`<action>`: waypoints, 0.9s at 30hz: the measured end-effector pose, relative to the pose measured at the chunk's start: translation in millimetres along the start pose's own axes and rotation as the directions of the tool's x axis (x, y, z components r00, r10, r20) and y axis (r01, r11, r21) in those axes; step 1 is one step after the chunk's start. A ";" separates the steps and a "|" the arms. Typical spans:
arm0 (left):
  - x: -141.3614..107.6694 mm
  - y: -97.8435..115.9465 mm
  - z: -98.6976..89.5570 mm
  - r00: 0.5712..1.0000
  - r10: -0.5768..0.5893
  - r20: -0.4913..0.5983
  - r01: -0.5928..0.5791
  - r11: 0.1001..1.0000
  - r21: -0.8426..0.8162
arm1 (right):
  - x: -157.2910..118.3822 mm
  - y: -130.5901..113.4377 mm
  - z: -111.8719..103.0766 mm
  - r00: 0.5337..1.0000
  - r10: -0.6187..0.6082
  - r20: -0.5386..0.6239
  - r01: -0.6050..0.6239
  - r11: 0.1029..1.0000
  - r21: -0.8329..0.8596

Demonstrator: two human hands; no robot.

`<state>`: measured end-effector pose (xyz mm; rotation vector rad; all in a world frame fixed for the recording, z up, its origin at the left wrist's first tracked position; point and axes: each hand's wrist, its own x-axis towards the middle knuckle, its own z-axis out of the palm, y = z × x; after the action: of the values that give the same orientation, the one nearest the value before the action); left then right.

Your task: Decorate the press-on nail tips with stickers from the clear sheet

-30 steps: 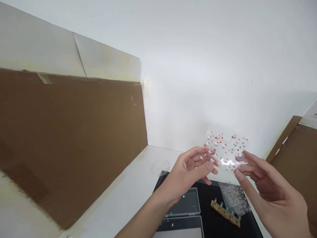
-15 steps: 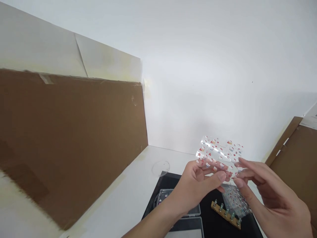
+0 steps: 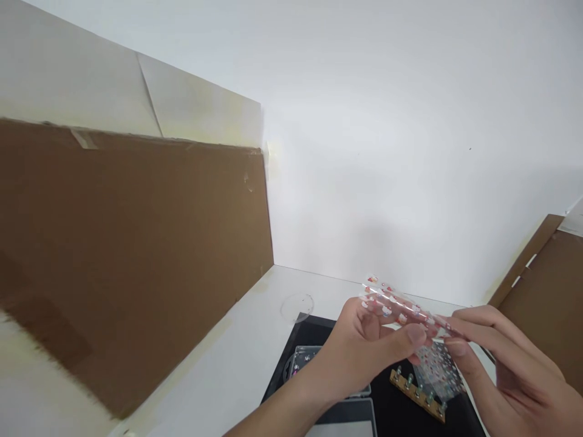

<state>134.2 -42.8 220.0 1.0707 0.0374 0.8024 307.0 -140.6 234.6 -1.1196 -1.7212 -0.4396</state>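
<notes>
Lower and more rolled than half a second ago: the printed clear film (image 3: 396,308), now between your hands above the black mat (image 3: 385,406). Your left hand (image 3: 367,349) pinches its near edge, thumb against fingers; your right hand (image 3: 514,364) pinches the right end. Print is red-and-white cat figures; any lettering unreadable. Below: speckled film (image 3: 441,367), wooden strip (image 3: 419,399) with greenish pieces, open clear case (image 3: 372,416). White table (image 3: 255,346), white wall (image 3: 401,121), brown cardboard (image 3: 136,243) left.
</notes>
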 end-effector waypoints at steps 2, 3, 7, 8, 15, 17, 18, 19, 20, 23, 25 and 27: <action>0.0 1.0 0.3 1.000 -0.002 0.011 0.003 1.000 -0.004 | 4.7 -5.1 1.6 1.000 0.009 -0.023 -0.009 1.000 -0.009; -0.1 1.1 0.4 1.000 -0.004 0.015 0.004 1.000 -0.007 | 6.6 -7.4 2.4 0.999 0.019 -0.034 -0.019 1.000 -0.008; -0.5 -1.0 -0.4 1.000 -0.002 0.015 0.002 1.000 -0.009 | 6.3 -11.7 4.5 0.997 0.038 -0.069 -0.038 0.999 0.003; -0.6 -2.2 -0.8 1.000 -0.001 0.019 0.001 1.000 -0.005 | 3.8 -11.0 4.7 0.997 0.040 -0.073 -0.040 0.999 0.002; -4.8 -12.8 -5.7 0.997 0.002 -0.081 0.006 0.995 0.102 | -19.4 1.5 5.5 0.992 0.083 -0.092 -0.083 0.997 0.009; -6.4 -13.0 -4.9 0.996 0.028 -0.082 -0.014 0.985 0.174 | -20.9 2.9 5.8 0.995 0.060 -0.074 -0.060 0.998 0.012; -6.8 -12.4 -3.9 0.996 0.034 -0.081 -0.018 0.980 0.197 | -20.7 3.0 5.9 0.996 0.053 -0.069 -0.052 0.999 0.014; -7.0 -11.5 -2.7 0.996 0.036 -0.081 -0.019 0.977 0.211 | -20.4 2.8 6.0 0.996 0.053 -0.067 -0.052 0.999 0.017; -6.9 -10.3 -1.4 0.996 0.037 -0.084 -0.018 0.976 0.219 | -20.0 2.5 6.0 0.996 0.057 -0.069 -0.056 0.998 0.022; -5.5 -7.1 1.2 0.994 0.059 -0.093 -0.036 0.972 0.232 | -20.4 2.6 5.9 0.995 0.073 -0.072 -0.071 0.997 0.025; -4.7 -7.0 1.1 0.994 0.073 -0.083 -0.051 0.968 0.246 | -21.6 3.9 5.1 0.995 0.076 -0.063 -0.075 0.997 0.019; -4.7 -8.6 -0.4 0.994 0.083 -0.075 -0.062 0.967 0.245 | -22.5 5.4 3.7 0.995 0.079 -0.056 -0.078 0.997 0.015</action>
<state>135.6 -47.3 211.4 1.2741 0.1732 0.9261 311.3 -145.9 212.3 -1.1503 -1.6229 -0.4072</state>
